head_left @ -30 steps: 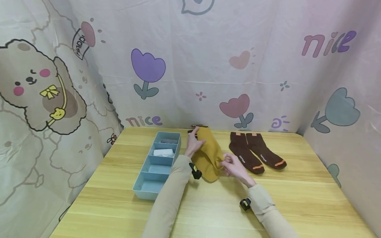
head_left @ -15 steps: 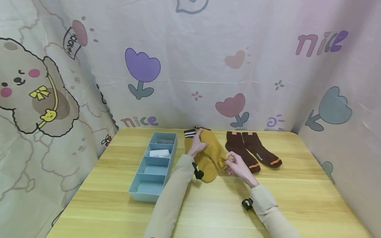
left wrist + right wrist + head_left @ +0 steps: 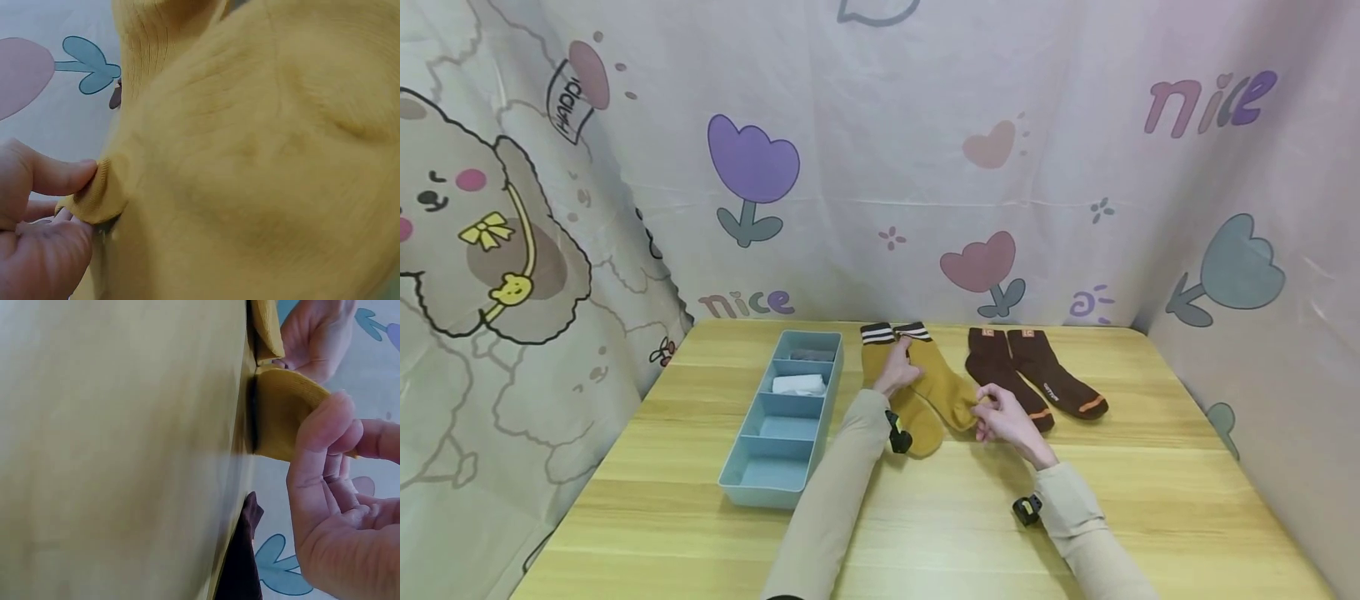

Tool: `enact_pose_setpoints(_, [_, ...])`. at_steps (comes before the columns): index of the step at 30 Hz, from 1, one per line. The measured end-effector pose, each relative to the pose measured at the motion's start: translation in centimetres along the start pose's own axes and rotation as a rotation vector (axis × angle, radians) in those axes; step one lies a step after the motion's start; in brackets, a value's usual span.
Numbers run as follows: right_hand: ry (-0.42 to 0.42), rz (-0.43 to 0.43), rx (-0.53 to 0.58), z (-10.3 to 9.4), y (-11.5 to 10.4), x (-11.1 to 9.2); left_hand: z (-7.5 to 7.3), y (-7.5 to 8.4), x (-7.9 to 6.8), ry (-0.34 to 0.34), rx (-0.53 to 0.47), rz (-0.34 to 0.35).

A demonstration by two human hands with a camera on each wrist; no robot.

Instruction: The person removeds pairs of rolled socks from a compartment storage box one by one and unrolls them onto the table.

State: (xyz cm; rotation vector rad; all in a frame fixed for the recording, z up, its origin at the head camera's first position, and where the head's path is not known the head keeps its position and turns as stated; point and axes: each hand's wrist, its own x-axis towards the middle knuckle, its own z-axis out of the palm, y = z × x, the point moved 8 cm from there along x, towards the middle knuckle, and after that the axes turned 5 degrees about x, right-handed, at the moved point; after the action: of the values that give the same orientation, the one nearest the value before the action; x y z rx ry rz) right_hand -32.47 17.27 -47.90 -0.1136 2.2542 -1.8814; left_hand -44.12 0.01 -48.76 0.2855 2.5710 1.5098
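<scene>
Two mustard socks with striped cuffs lie side by side on the table. My left hand (image 3: 895, 368) reaches over the left mustard sock (image 3: 922, 433), its fingertips near the cuff of the right mustard sock (image 3: 931, 372). In the left wrist view, that hand's thumb and fingers pinch a fold of mustard fabric (image 3: 100, 197). At the other end, my right hand (image 3: 1009, 418) pinches the toe of the right sock between thumb and finger. The right wrist view shows this toe (image 3: 281, 412) raised and bent over the tabletop. The left hand covers part of the left sock.
Left of the socks stands a blue-grey divided box (image 3: 762, 497). Its back compartments hold a grey folded item (image 3: 812, 355) and a white folded item (image 3: 799, 384). A pair of brown socks (image 3: 1003, 375) lies close by my right hand. A patterned curtain (image 3: 865, 183) rises behind the table.
The right mustard sock has been drawn rightward off the left one and straightened, so both striped cuffs now show side by side. The right hand moved right with its toe; the head view shifted slightly.
</scene>
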Motion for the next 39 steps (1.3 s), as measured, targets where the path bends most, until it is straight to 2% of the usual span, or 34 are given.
enact_pose_setpoints(6, [0.003, 0.026, 0.009, 0.0, 0.1, -0.1, 0.6, 0.3, 0.0, -0.022, 0.077, 0.010])
enact_pose_setpoints(11, [0.002, 0.027, -0.003, 0.1, 0.2, -0.2, 0.7, 0.2, 0.1, -0.006, 0.128, 0.008])
enact_pose_setpoints(14, [0.018, 0.019, -0.036, 0.0, 0.1, -0.2, 0.6, 0.4, 0.1, 0.021, 0.197, 0.042])
enact_pose_setpoints(16, [0.066, -0.024, -0.113, -0.4, -0.2, -0.2, 0.4, 0.7, 0.0, 0.048, 0.261, 0.084])
enact_pose_setpoints(19, [0.209, -0.138, -0.287, -1.4, -1.4, -0.3, 0.2, 1.2, -0.3, 0.081, 0.378, 0.150])
enact_pose_setpoints(21, [0.299, -0.220, -0.379, -1.9, -2.2, -0.4, 0.1, 1.5, -0.6, 0.090, 0.473, 0.188])
enact_pose_setpoints(23, [0.338, -0.281, -0.433, -1.9, -3.0, -0.4, 0.2, 1.5, -0.9, 0.080, 0.579, 0.203])
enact_pose_setpoints(26, [0.283, -0.319, -0.467, -1.1, -3.3, -0.2, 0.5, 1.0, -1.3, 0.014, 0.670, 0.146])
enact_pose_setpoints(29, [0.171, -0.287, -0.519, 0.0, -2.9, 0.2, 1.1, -0.1, -1.8, -0.094, 0.695, 0.039])
enact_pose_setpoints(31, [0.095, -0.254, -0.555, 0.6, -2.4, 0.5, 1.2, -0.6, -2.1, -0.142, 0.677, -0.003])
enact_pose_setpoints(35, [-0.010, -0.217, -0.590, 1.5, -1.5, 0.9, 1.0, -0.9, -2.3, -0.195, 0.665, -0.016])
enact_pose_setpoints(39, [-0.058, -0.219, -0.576, 1.7, -1.1, 1.1, 0.6, -1.6, -2.1, -0.217, 0.669, -0.016])
